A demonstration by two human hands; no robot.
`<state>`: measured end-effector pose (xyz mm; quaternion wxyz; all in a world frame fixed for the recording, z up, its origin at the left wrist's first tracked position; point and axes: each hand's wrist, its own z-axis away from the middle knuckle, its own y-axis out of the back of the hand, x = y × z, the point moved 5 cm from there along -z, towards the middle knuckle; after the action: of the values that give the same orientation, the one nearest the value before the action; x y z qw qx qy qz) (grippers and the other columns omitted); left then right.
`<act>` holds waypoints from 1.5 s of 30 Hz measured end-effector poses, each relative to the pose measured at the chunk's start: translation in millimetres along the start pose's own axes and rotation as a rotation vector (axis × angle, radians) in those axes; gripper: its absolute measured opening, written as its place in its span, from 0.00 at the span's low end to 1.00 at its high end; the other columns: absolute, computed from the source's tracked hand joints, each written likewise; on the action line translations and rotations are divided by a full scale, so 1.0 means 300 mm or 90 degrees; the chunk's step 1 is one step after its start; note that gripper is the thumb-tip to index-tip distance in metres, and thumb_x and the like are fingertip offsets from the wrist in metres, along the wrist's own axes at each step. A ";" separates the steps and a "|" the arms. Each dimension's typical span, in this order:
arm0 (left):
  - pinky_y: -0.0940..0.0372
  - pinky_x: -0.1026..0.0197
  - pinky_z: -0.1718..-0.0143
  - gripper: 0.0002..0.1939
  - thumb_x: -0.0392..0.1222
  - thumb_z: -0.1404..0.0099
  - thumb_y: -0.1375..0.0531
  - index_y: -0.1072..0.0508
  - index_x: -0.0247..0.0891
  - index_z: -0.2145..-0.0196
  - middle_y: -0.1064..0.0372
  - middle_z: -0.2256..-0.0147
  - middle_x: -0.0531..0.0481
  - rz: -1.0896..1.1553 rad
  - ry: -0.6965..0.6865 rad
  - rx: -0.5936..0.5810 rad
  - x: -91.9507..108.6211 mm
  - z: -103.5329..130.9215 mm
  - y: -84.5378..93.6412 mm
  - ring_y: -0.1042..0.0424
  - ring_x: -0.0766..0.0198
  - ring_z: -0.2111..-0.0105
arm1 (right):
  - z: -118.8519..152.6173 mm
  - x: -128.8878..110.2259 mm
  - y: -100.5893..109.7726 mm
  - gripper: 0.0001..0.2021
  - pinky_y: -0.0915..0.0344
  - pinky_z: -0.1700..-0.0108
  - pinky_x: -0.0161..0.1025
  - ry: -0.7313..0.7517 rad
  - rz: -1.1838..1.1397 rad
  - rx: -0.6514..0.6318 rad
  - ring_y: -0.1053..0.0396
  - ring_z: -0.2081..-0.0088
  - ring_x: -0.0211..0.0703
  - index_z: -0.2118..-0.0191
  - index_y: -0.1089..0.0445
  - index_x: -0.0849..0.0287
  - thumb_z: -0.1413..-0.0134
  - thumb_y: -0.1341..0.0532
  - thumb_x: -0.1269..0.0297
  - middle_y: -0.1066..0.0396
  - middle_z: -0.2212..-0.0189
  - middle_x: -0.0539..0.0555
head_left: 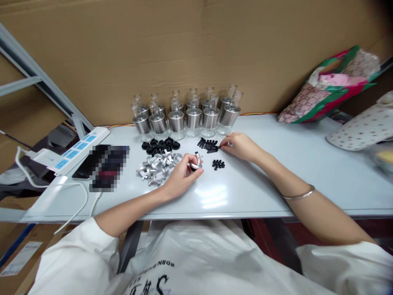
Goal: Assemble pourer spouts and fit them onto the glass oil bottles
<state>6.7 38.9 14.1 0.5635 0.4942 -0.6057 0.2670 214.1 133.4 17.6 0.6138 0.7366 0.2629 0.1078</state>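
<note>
My left hand (181, 178) is closed around a silver bottle pourer (196, 165), held upright with its spout up; a small black cap sits on the spout tip. My right hand (241, 146) pinches the end of a slim black piece at the edge of a pile of slim black plastic pieces (208, 144). Small round black caps (218, 164) lie in a cluster between my hands. Beside my left hand is a heap of silver pourers (156, 169), with black rubber stoppers (159, 145) behind it.
Two rows of glass bottles with steel sleeves (176, 121) stand at the back against cardboard. On the left lie a white power strip (80, 149) and a phone, partly blurred, with a cable. A patterned bag (319, 98) and a dotted white container (359, 127) are at the right.
</note>
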 end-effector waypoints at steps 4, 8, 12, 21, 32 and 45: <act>0.40 0.61 0.58 0.15 0.41 0.37 0.42 0.46 0.42 0.59 0.35 0.57 0.47 0.043 0.014 -0.006 -0.014 -0.003 -0.005 0.34 0.64 0.58 | 0.001 0.003 0.035 0.07 0.37 0.64 0.41 -0.057 -0.042 0.053 0.31 0.70 0.46 0.71 0.25 0.58 0.50 0.41 0.67 0.25 0.72 0.55; 0.40 0.62 0.60 0.27 0.39 0.41 0.39 0.51 0.44 0.50 0.36 0.63 0.52 0.073 0.014 -0.010 -0.020 -0.004 -0.010 0.32 0.64 0.59 | 0.016 -0.037 0.094 0.06 0.37 0.67 0.38 -0.040 -0.183 0.110 0.32 0.72 0.43 0.73 0.28 0.59 0.51 0.41 0.65 0.27 0.73 0.53; 0.41 0.61 0.60 0.33 0.38 0.44 0.36 0.51 0.45 0.48 0.40 0.69 0.57 0.069 0.022 -0.023 -0.022 -0.003 -0.017 0.32 0.65 0.63 | 0.040 -0.153 0.120 0.06 0.37 0.67 0.36 0.090 -0.292 0.075 0.34 0.72 0.40 0.74 0.30 0.59 0.50 0.41 0.64 0.30 0.76 0.52; 0.42 0.62 0.62 0.33 0.39 0.45 0.35 0.49 0.42 0.47 0.42 0.71 0.58 0.010 0.022 -0.052 -0.026 -0.004 -0.020 0.36 0.67 0.68 | 0.067 -0.274 0.102 0.06 0.43 0.66 0.37 0.203 -0.216 0.065 0.37 0.74 0.38 0.74 0.33 0.59 0.48 0.42 0.68 0.34 0.78 0.50; 0.42 0.62 0.62 0.36 0.39 0.44 0.35 0.51 0.43 0.44 0.45 0.72 0.58 -0.021 0.020 -0.054 -0.037 -0.002 -0.019 0.36 0.66 0.66 | 0.081 -0.288 0.131 0.06 0.47 0.67 0.37 0.228 -0.210 0.156 0.36 0.74 0.37 0.74 0.35 0.59 0.46 0.42 0.69 0.35 0.79 0.48; 0.42 0.62 0.62 0.38 0.40 0.45 0.34 0.52 0.43 0.43 0.45 0.72 0.59 -0.012 0.037 -0.047 -0.036 -0.005 -0.017 0.35 0.65 0.65 | 0.094 -0.298 0.151 0.11 0.44 0.65 0.41 0.218 -0.286 0.202 0.34 0.73 0.40 0.77 0.40 0.57 0.45 0.40 0.66 0.27 0.76 0.50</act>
<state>10.5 41.5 3.0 0.6010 0.4711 -0.5938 0.2534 164.3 58.1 69.4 0.4467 0.7175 0.5321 0.0500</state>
